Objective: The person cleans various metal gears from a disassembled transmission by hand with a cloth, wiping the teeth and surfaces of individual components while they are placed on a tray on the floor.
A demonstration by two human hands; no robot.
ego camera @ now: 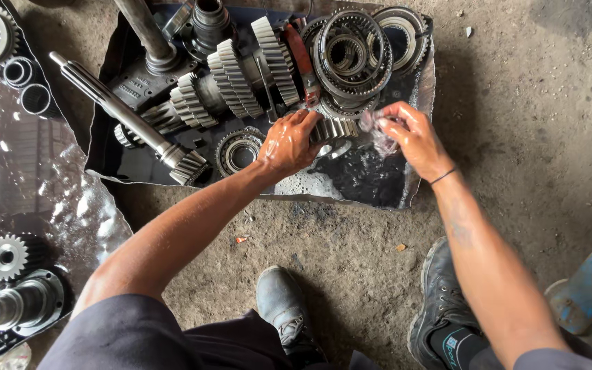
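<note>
A toothed gear (331, 130) is sitting in the metal tray (416, 137) of soapy liquid, the left hand (288, 142) clamping its rim. Just beside it, the right hand (408, 133) is pinching a wet cloth (378, 133). A gear shaft (234, 82) is lying behind them.

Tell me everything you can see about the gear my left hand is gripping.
The steel toothed gear looks grey and wet, with slanted teeth around its rim. The left hand covers its left side, so only the right part shows. It sits above the shallow black metal tray, over soapy liquid, just below the stacked ring gears. The right hand, beside it, holds a crumpled scrap of something pale.
</note>
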